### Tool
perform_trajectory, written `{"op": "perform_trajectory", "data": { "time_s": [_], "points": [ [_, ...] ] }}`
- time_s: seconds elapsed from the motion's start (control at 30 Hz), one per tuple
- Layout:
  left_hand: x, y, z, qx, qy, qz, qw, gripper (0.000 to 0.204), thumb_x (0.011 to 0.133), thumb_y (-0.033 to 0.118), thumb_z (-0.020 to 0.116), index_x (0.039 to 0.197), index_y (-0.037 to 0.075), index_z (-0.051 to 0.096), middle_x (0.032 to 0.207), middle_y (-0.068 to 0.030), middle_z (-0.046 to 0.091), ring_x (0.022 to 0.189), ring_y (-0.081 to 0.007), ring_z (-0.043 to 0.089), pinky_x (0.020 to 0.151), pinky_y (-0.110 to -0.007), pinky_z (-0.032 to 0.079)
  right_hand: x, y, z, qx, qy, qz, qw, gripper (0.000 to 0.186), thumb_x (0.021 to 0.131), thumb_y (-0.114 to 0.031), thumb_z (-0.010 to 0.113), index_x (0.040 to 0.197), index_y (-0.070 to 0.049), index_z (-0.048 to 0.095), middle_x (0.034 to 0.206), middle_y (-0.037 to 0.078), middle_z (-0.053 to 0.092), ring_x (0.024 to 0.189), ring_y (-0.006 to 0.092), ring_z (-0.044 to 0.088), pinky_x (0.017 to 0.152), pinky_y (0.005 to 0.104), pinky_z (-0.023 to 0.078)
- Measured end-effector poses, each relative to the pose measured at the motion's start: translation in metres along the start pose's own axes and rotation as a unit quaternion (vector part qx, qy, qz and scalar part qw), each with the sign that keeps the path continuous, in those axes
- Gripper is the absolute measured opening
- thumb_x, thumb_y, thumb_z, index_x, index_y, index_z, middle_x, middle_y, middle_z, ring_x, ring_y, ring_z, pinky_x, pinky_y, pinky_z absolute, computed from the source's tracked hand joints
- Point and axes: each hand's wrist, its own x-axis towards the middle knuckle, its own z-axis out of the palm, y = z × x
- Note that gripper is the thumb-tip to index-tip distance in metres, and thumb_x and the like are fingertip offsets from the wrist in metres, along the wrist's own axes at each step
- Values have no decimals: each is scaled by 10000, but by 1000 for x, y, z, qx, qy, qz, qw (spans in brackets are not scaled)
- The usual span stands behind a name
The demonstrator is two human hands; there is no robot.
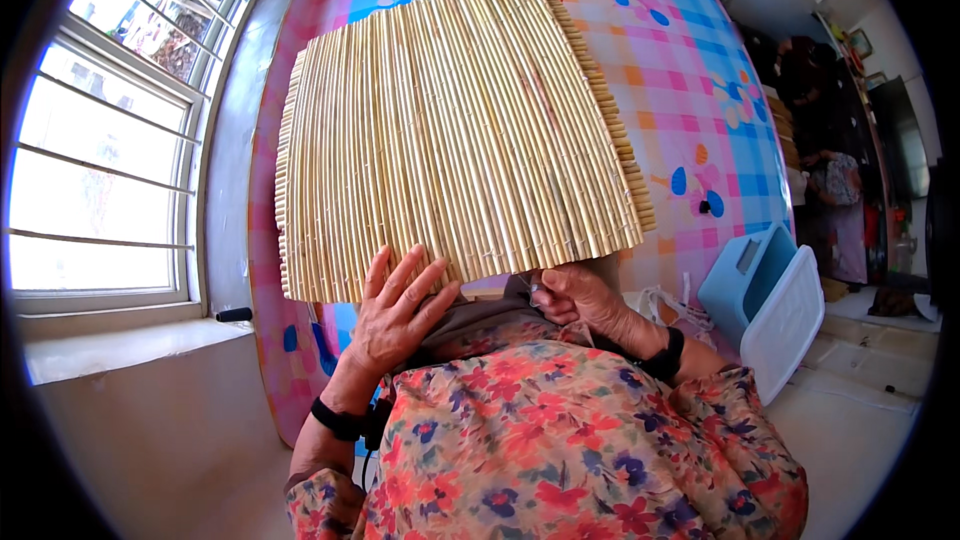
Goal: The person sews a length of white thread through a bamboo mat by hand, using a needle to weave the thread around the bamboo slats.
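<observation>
Left hand (392, 312): open, fingers spread flat on near edge of reed mat (455, 135).
Right hand (585, 302): closed, pinching thread at mat's near edge.
Mat: lies on checked bed (690, 90).

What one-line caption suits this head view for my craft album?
Left hand presses a reed mat's near edge while right hand pinches white thread.

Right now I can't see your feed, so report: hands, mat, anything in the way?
Left hand flat on reed mat near edge. Right hand pinching thin thread at mat edge. Blue-white box to the right, apart.
</observation>
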Motion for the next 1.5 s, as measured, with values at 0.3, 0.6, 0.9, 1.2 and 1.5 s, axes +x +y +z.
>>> {"op": "perform_trajectory", "data": {
  "time_s": [0.3, 0.6, 0.9, 1.2, 1.5],
  "points": [
    [-2, -4, 11, -14, 11, -9, 1000, 365, 808, 89, 549, 1172, 63, 561, 1296, -71, 503, 1287, -267, 397, 1087, -524, 226, 21, -14, 55, -63, -1, 75, 995, 456, 951, -182, 468, 1386, -94, 366, 640, -80, 327, 492, 14, 262, 415, 150, 213],
    [14, 1, 24, -4, 21, 0, 1000, 367, 795, 99, 557, 1161, 61, 562, 1297, -72, 498, 1278, -274, 407, 1074, -541, 241, 10, -10, 46, 74, 13, 54, 996, 416, 957, -165, 450, 1362, -98, 383, 686, -48, 386, 493, 23, 271, 410, 143, 248],
    [16, 4, 36, -17, 21, 0, 1000, 372, 805, 109, 539, 1174, 69, 553, 1306, -69, 479, 1280, -275, 399, 1067, -544, 250, -1, -11, 48, 32, 98, 44, 994, 407, 948, -183, 469, 1337, -79, 408, 709, -57, 414, 486, 7, 264, 407, 138, 240],
    [24, 7, 30, -18, 26, 6, 999, 381, 807, 121, 534, 1182, 53, 547, 1310, -86, 474, 1277, -288, 402, 1068, -549, 245, 1, -13, 52, 76, 120, 18, 990, 409, 939, -197, 485, 1320, -60, 420, 716, -51, 421, 493, 15, 268, 416, 148, 241],
    [29, 9, 29, -17, 27, 7, 999, 390, 806, 129, 525, 1189, 52, 537, 1311, -88, 473, 1273, -292, 407, 1059, -555, 254, 1, -11, 45, 109, 69, 2, 992, 394, 937, -196, 486, 1302, -56, 442, 687, -64, 384, 509, 28, 274, 429, 157, 247]
  ]
}}
